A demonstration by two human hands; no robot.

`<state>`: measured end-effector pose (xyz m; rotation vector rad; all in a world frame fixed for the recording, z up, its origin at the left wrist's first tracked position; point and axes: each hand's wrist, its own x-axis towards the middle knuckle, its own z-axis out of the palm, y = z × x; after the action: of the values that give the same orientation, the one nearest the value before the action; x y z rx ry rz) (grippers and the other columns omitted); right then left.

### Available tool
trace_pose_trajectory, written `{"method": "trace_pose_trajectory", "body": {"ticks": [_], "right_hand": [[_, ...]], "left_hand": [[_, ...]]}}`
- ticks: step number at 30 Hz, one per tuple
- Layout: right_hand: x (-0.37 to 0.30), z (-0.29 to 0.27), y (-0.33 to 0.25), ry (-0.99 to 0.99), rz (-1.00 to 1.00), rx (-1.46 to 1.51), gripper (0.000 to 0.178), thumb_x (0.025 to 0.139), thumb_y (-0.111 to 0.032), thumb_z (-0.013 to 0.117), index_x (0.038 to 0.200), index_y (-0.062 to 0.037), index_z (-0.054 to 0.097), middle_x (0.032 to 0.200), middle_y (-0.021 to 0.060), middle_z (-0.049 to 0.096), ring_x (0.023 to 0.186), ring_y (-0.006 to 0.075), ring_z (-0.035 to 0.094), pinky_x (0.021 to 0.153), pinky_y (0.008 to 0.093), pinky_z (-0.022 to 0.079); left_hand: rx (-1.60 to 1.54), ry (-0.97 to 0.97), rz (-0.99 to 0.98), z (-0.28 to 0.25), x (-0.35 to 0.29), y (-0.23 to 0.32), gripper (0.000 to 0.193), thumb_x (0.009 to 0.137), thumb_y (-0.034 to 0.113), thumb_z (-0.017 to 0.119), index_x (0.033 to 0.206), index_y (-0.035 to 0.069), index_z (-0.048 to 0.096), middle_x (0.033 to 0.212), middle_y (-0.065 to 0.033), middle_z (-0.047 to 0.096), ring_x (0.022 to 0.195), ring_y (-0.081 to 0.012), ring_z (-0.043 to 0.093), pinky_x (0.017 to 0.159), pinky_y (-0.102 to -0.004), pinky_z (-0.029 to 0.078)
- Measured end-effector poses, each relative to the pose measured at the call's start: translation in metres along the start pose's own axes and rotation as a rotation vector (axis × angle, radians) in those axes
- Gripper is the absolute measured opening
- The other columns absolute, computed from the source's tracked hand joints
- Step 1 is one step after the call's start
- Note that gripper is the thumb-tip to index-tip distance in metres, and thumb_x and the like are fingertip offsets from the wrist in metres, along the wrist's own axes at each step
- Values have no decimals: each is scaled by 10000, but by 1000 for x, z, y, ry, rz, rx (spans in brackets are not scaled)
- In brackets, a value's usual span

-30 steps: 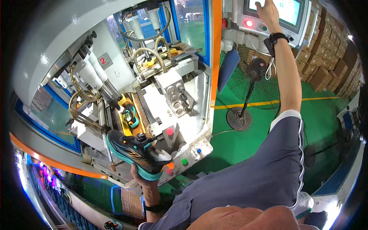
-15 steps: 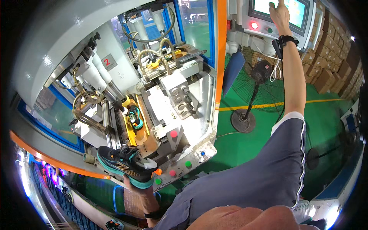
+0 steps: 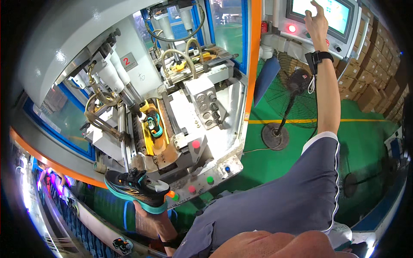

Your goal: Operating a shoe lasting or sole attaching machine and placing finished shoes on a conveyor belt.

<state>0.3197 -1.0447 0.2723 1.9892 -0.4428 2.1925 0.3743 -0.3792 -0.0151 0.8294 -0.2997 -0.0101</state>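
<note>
One big machine (image 3: 73, 26), with a smooth, curved grey cover and orange and blue edges, stood at your left. Far to the right, brown cardboard boxes (image 3: 369, 98) were stacked, too many to count. One round fan (image 3: 297, 79), with a thin wire cage, stood on the green floor (image 3: 275, 172). At the upper right there was one flat, bright screen (image 3: 340, 21), its writing too pale for reading.

Three shoes were in sight. The black shoe (image 3: 129, 188), with turquoise sole, orange lines and orange heel loop, was near the machine's front edge, its toe to the left. The second shoe (image 3: 154, 124), in similar colours, lay inside the machine between yellow strips; the third shoe (image 3: 122, 245) was at the lower left.

Your left hand (image 3: 148, 213) gripped the black shoe from below, near the heel; its fingers were mostly hidden. Your right hand (image 3: 317, 26) was half open and empty before the screen, index finger extended, thumb apart; whether it touched the glass could not be told.

One small grey plate (image 3: 128, 61) bore a red printed mark. Four round buttons (image 3: 210, 180) lined the front: two green, one red, one blue.
</note>
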Motion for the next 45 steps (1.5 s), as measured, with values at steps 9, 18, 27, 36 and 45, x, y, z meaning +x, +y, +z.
{"method": "trace_pose_trajectory", "body": {"ticks": [9, 18, 27, 36, 45], "right_hand": [[30, 47, 90, 324, -320, -209, 507, 841, -54, 622, 1322, -104, 468, 815, 219, 624, 714, 388, 605, 706, 476, 474], [20, 2, -7, -58, 308, 155, 453, 846, -42, 578, 1290, -83, 501, 827, 219, 621, 668, 324, 590, 668, 451, 473], [20, 19, 36, 13, 57, 7, 443, 854, -62, 584, 1290, -86, 508, 955, 240, 639, 796, 406, 620, 746, 463, 476], [21, -1, 4, -31, 110, 50, 439, 866, -47, 572, 1294, -129, 521, 757, 192, 616, 675, 317, 611, 638, 414, 487], [-162, -28, -205, -663, 432, 1066, 145, 916, -103, 598, 1026, -52, 677, 770, 1, 650, 692, 50, 604, 612, 220, 487]], "left_hand": [[482, -71, 180, -35, -20, -2, 573, 990, 426, 340, 1467, 109, 312, 1446, -155, 404, 1285, -299, 459, 1057, -510, 402], [-69, 177, 51, -43, -36, 7, 633, 921, 491, 421, 1406, 84, 409, 1335, -124, 523, 1184, -304, 544, 987, -470, 459], [-60, 115, 43, -9, -26, 3, 626, 908, 475, 477, 1390, 79, 429, 1326, -112, 536, 1175, -278, 555, 962, -458, 482], [-47, 68, -2, 1, -23, -3, 655, 895, 501, 480, 1403, 92, 418, 1333, -116, 530, 1184, -318, 543, 997, -491, 444], [-90, -16, -53, 11, -38, 12, 653, 913, 472, 414, 1418, 59, 382, 1357, -153, 508, 1199, -348, 531, 984, -532, 449]]}}
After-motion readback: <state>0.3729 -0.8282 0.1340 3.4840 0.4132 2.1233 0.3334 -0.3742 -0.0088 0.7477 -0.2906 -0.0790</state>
